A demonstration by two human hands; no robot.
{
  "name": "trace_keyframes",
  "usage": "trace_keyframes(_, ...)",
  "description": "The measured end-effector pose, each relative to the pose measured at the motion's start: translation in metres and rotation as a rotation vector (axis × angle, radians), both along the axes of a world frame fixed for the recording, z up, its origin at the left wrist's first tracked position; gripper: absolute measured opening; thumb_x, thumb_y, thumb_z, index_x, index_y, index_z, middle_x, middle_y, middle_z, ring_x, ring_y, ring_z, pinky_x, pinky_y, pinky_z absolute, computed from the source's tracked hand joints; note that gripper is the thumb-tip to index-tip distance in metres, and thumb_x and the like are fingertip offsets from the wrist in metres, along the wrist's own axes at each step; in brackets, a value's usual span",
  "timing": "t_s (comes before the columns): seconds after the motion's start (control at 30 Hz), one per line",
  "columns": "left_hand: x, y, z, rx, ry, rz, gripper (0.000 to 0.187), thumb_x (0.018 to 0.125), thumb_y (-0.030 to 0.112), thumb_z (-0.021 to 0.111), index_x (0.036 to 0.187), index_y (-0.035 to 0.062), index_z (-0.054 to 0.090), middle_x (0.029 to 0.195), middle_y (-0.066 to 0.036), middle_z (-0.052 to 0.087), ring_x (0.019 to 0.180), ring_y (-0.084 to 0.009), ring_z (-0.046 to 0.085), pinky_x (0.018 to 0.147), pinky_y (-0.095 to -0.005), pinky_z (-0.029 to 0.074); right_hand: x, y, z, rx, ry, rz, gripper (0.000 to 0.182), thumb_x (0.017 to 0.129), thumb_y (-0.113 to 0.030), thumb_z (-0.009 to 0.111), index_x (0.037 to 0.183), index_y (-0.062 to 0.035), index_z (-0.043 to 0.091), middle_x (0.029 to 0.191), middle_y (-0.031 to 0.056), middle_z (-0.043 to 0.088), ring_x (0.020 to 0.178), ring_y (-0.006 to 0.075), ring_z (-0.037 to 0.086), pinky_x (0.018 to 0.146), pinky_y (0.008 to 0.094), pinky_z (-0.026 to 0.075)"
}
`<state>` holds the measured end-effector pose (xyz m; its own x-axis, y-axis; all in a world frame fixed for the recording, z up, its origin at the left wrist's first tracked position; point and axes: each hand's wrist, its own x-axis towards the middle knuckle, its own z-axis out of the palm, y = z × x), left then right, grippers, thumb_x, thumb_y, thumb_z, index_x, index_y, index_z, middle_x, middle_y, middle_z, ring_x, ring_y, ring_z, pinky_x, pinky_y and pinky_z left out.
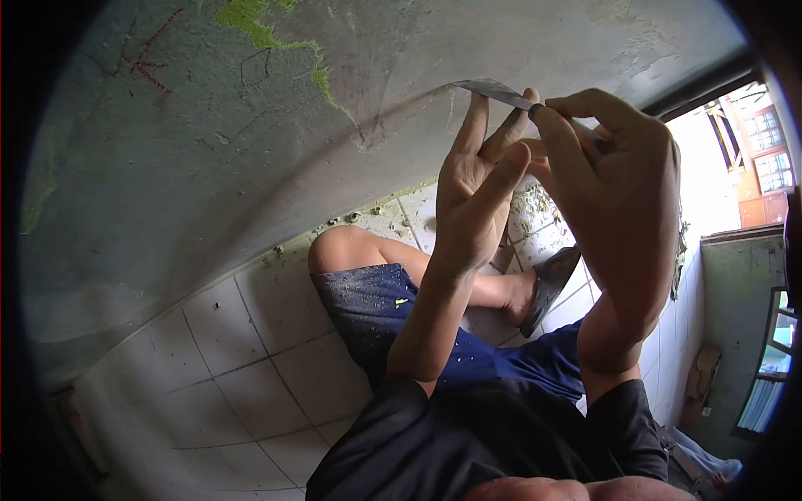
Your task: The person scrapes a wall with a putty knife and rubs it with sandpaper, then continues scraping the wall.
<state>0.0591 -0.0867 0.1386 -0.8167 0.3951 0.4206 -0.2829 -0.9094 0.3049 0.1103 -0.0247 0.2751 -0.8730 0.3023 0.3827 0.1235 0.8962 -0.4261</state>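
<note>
My right hand [622,167] is closed on the handle of a scraper [499,90], its fingers and thumb wrapped round the dark grip. The flat metal blade points left, with its tip at or very close to the grey wall [251,125]. My left hand [474,188] is raised beside it, fingers stretched out and apart, fingertips against or just behind the blade. Part of the handle is hidden by my right fingers. On the wall, a ragged patch of green paint [259,32] shows left of the blade.
White floor tiles [288,384] run along the wall's foot, with green flakes [535,209] scattered on them. My bent knee [347,249] is near the wall, and a sandal [553,284] is on my foot. A bright doorway [710,159] opens at the right.
</note>
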Motion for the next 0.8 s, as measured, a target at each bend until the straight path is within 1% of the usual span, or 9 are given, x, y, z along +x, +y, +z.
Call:
trace_keyframes(0.07, 0.000, -0.003, 0.002, 0.002, 0.018, -0.017, 0.084, 0.102, 0.007, 0.060, 0.160, -0.0102, 0.002, 0.159, -0.034, 0.033, 0.147, -0.0306, 0.040, 0.116, -0.0415, 0.039, -0.002, -0.001, 0.005, 0.111, -0.008, 0.034, 0.018, 0.091, -0.009, 0.069, 0.098, 0.0071, 0.073, 0.068, 0.0156, 0.073, 0.059, 0.0073, 0.066, 0.051, 0.0233, 0.046)
trace_keyframes(0.17, 0.002, -0.002, 0.000, 0.000, 0.006, 0.019, 0.085, 0.102, 0.009, 0.061, 0.159, -0.0113, 0.001, 0.157, -0.035, 0.036, 0.144, -0.0309, 0.045, 0.116, -0.0415, 0.039, -0.011, -0.002, 0.013, 0.069, -0.040, 0.033, 0.021, 0.088, -0.013, 0.070, 0.094, 0.0073, 0.073, 0.066, 0.0167, 0.072, 0.058, 0.0082, 0.066, 0.050, 0.0242, 0.045)
trace_keyframes(0.23, 0.002, 0.001, 0.000, -0.046, 0.000, 0.091, 0.077, 0.103, 0.006, 0.053, 0.158, -0.0113, 0.002, 0.149, -0.032, 0.047, 0.143, -0.0301, 0.047, 0.122, -0.0476, 0.030, -0.012, -0.005, 0.017, 0.035, -0.042, 0.027, 0.022, 0.087, -0.014, 0.070, 0.093, 0.0073, 0.073, 0.066, 0.0171, 0.071, 0.057, 0.0086, 0.065, 0.050, 0.0249, 0.045)
trace_keyframes(0.47, 0.000, -0.003, -0.003, -0.061, 0.010, 0.126, 0.081, 0.102, 0.009, 0.056, 0.158, -0.0130, 0.001, 0.143, -0.030, 0.054, 0.142, -0.0286, 0.048, 0.122, -0.0473, 0.028, -0.014, -0.007, 0.011, 0.021, -0.017, 0.059, 0.021, 0.086, -0.014, 0.070, 0.090, 0.0068, 0.072, 0.062, 0.0139, 0.069, 0.051, 0.0083, 0.059, 0.049, 0.0273, 0.043)
trace_keyframes(0.53, -0.004, -0.006, -0.005, -0.025, 0.098, 0.052, 0.087, 0.102, 0.011, 0.062, 0.159, -0.0098, 0.000, 0.152, -0.031, 0.046, 0.141, -0.0289, 0.049, 0.117, -0.0387, 0.036, -0.017, -0.007, 0.007, 0.071, -0.029, 0.039, 0.020, 0.086, -0.013, 0.070, 0.090, 0.0067, 0.071, 0.060, 0.0122, 0.067, 0.051, 0.0068, 0.057, 0.048, 0.0271, 0.041)
trace_keyframes(0.6, 0.001, -0.003, -0.004, -0.030, 0.043, 0.092, 0.086, 0.102, 0.012, 0.062, 0.160, -0.0091, 0.002, 0.149, -0.031, 0.049, 0.138, -0.0277, 0.052, 0.116, -0.0385, 0.037, -0.016, -0.008, 0.007, 0.117, -0.034, 0.016, 0.019, 0.086, -0.012, 0.070, 0.089, 0.0066, 0.071, 0.059, 0.0106, 0.066, 0.051, 0.0054, 0.055, 0.047, 0.0269, 0.040)
trace_keyframes(0.67, -0.001, -0.003, -0.004, -0.032, -0.020, 0.146, 0.085, 0.102, 0.012, 0.062, 0.160, -0.0084, 0.004, 0.147, -0.031, 0.051, 0.135, -0.0264, 0.055, 0.115, -0.0384, 0.038, -0.014, -0.012, 0.010, -0.037, -0.011, 0.032, 0.019, 0.086, -0.012, 0.070, 0.089, 0.0073, 0.070, 0.058, 0.0102, 0.064, 0.052, 0.0047, 0.052, 0.048, 0.0268, 0.040)
trace_keyframes(0.77, -0.002, -0.007, -0.005, -0.021, 0.091, 0.102, 0.086, 0.102, 0.013, 0.063, 0.161, -0.0073, 0.003, 0.144, -0.029, 0.056, 0.134, -0.0266, 0.057, 0.115, -0.0393, 0.038, -0.018, -0.009, 0.003, 0.038, -0.013, 0.025, 0.019, 0.086, -0.010, 0.070, 0.088, 0.0081, 0.070, 0.055, 0.0060, 0.059, 0.051, 0.0026, 0.048, 0.046, 0.0262, 0.036)
trace_keyframes(0.8, 0.001, -0.006, -0.006, -0.033, 0.064, 0.111, 0.086, 0.102, 0.013, 0.063, 0.160, -0.0076, 0.003, 0.142, -0.029, 0.057, 0.128, -0.0257, 0.061, 0.113, -0.0400, 0.040, -0.016, -0.009, 0.005, 0.035, -0.011, 0.020, 0.019, 0.086, -0.010, 0.070, 0.088, 0.0081, 0.070, 0.055, 0.0060, 0.059, 0.051, 0.0026, 0.048, 0.046, 0.0262, 0.036)
